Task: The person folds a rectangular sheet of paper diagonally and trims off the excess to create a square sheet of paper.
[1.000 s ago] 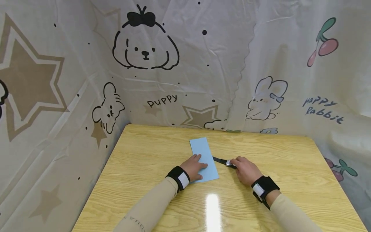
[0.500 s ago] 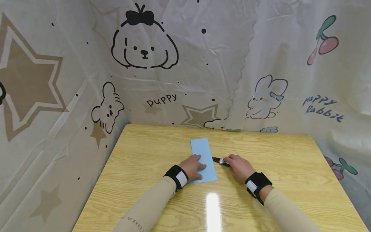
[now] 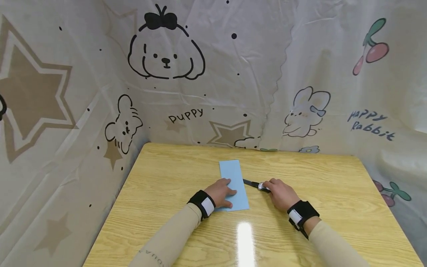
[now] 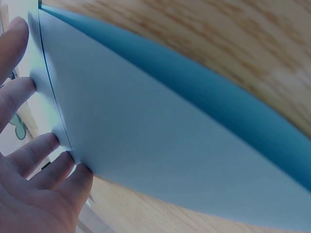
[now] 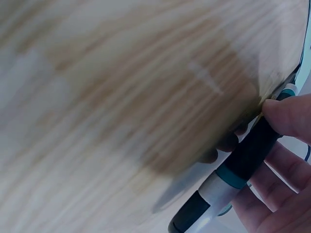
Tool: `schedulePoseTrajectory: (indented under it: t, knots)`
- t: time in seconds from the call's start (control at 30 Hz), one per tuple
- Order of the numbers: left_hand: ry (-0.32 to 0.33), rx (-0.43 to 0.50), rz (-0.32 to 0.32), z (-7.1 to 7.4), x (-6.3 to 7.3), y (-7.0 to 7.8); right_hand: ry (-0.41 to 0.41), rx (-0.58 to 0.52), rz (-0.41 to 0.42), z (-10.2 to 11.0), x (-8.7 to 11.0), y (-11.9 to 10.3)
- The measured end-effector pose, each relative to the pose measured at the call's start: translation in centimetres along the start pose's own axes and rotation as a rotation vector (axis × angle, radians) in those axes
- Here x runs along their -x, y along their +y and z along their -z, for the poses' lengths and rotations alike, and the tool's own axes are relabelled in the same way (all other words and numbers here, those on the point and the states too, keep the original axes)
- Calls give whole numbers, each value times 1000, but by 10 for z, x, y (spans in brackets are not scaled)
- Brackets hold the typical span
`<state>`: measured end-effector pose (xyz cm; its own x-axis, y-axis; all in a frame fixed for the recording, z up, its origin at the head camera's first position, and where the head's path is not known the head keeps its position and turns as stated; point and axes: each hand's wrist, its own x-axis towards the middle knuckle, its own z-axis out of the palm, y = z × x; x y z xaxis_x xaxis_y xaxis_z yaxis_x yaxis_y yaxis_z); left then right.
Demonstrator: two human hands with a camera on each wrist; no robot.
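A folded sheet of light blue paper (image 3: pixel 234 171) lies upright-wise on the table. My left hand (image 3: pixel 219 193) rests on its left part with fingers spread, pressing it down. In the left wrist view the paper (image 4: pixel 131 111) has two layers parted along one edge, and a thin line runs across it near the fingertips (image 4: pixel 26 85). To the right, my right hand (image 3: pixel 281 194) grips a knife (image 3: pixel 254 184) with a dark blade and a black-and-white handle. The blade's tip is right at the paper's right edge. The right wrist view shows the handle (image 5: pixel 250 150) between thumb and curled fingers.
The wooden table (image 3: pixel 173 163) is bordered at the back and sides by a printed cloth curtain (image 3: pixel 230 92). A bright light reflection (image 3: pixel 245 241) shows on the wood in front. Black straps (image 3: pixel 201 204) are round both wrists.
My right hand with the knife moved left toward the paper, then back to the right, so more blade shows again. The paper and my left hand have shifted slightly left.
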<state>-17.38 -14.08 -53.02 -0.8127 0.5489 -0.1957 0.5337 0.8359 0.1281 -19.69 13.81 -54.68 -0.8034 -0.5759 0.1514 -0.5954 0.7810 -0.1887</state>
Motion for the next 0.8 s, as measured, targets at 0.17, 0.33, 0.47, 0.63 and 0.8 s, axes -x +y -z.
schedulePoseTrajectory:
  t: [0.17, 0.33, 0.47, 0.63, 0.8]
  knots:
    - [-9, 13, 7, 2, 2, -1, -2, -6, 3, -1, 0, 1]
    - [-15, 15, 11, 2, 3, 0, 23, -11, 25, -5, -6, -2]
    - [-15, 16, 16, 4, 4, 2, 30, -2, 74, -7, -14, -6]
    - [-20, 23, 23, 5, 5, 3, 33, 5, 95, -7, -21, -11]
    - [-32, 35, 36, 8, 7, 5, 27, -1, 87, -5, -21, -8]
